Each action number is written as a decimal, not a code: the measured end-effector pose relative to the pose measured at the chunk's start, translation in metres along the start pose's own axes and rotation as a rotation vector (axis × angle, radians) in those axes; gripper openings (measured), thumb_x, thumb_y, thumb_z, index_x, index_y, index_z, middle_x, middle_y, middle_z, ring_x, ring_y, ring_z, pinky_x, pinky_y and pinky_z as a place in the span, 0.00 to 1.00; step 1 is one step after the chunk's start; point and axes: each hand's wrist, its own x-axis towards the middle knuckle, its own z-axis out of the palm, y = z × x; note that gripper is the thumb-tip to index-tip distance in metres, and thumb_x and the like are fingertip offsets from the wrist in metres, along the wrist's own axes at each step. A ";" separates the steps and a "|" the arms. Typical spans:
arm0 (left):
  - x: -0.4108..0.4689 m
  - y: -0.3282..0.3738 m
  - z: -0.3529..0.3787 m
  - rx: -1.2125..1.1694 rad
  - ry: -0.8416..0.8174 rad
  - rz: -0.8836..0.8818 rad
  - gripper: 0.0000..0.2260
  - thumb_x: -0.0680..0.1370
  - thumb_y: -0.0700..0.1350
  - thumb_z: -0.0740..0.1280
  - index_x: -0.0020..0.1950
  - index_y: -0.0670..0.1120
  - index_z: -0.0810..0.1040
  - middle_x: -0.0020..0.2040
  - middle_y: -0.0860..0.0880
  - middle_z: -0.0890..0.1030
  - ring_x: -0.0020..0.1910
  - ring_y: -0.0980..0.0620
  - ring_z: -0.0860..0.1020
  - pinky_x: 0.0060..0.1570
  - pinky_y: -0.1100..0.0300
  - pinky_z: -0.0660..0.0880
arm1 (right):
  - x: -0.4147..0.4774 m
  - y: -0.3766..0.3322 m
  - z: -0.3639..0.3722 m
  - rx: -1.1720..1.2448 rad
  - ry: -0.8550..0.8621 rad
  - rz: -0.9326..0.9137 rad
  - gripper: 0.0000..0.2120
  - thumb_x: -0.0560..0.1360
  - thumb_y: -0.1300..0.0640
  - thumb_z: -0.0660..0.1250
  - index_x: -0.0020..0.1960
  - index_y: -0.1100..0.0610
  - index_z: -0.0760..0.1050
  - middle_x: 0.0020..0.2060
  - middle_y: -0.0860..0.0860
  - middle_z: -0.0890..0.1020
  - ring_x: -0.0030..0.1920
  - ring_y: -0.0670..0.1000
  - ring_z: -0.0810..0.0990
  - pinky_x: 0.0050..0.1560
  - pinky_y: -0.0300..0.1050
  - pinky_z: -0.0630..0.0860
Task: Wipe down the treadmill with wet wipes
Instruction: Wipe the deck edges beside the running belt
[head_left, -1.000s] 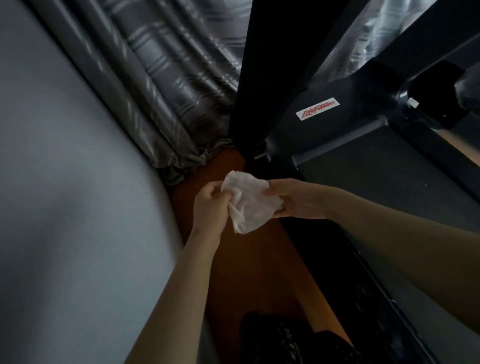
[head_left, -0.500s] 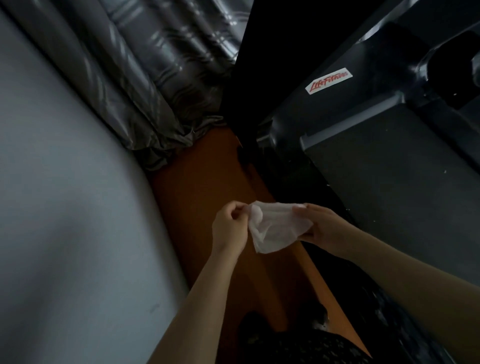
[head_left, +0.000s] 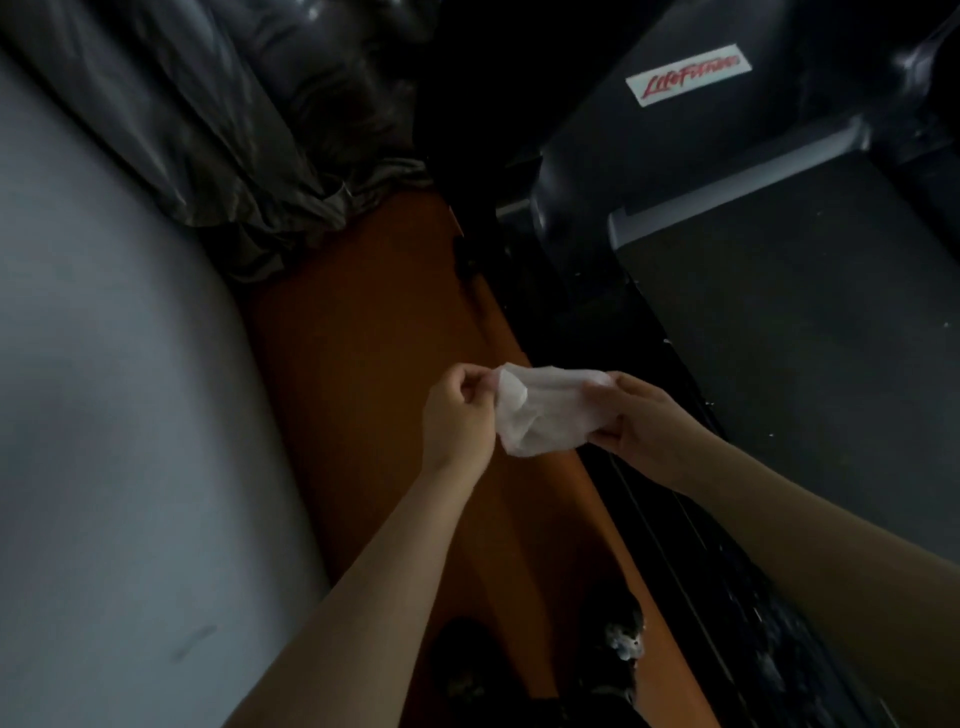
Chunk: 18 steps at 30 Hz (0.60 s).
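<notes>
1. Over the last second the wipe (head_left: 545, 410) has gone from a bunched wad to a wider sheet. The left hand (head_left: 457, 415) pinches its left edge with curled fingers, the right hand (head_left: 639, 421) grips its right edge, and the two hands have drawn apart.
2. The wipe hangs in the air between the hands, over the line where the floor (head_left: 363, 338) meets the treadmill (head_left: 649, 171); it touches neither.
3. This looks like unfolding for use. No wiping contact shows yet, and white specks lie on the belt (head_left: 779, 322).
4. No container is in view: no wipe pack, no bin.
</notes>
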 end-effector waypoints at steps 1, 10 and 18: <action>0.003 -0.003 0.005 -0.001 0.041 -0.010 0.06 0.82 0.45 0.61 0.57 0.47 0.75 0.48 0.57 0.77 0.45 0.60 0.77 0.39 0.66 0.74 | 0.005 0.004 -0.004 0.017 -0.005 0.003 0.14 0.70 0.55 0.69 0.52 0.60 0.76 0.46 0.54 0.83 0.45 0.51 0.84 0.46 0.45 0.81; 0.028 -0.041 0.043 0.177 -0.028 0.064 0.09 0.83 0.42 0.56 0.48 0.49 0.74 0.42 0.58 0.74 0.41 0.61 0.73 0.34 0.70 0.66 | 0.039 0.032 -0.048 0.001 0.046 0.015 0.06 0.77 0.65 0.65 0.54 0.63 0.76 0.44 0.56 0.79 0.35 0.46 0.79 0.59 0.52 0.76; 0.044 -0.041 0.076 0.153 -0.264 0.007 0.20 0.72 0.62 0.70 0.59 0.55 0.73 0.50 0.57 0.79 0.47 0.60 0.79 0.39 0.66 0.73 | 0.069 0.033 -0.084 -0.438 0.216 -0.146 0.02 0.78 0.63 0.68 0.48 0.59 0.79 0.33 0.49 0.82 0.32 0.47 0.78 0.38 0.41 0.78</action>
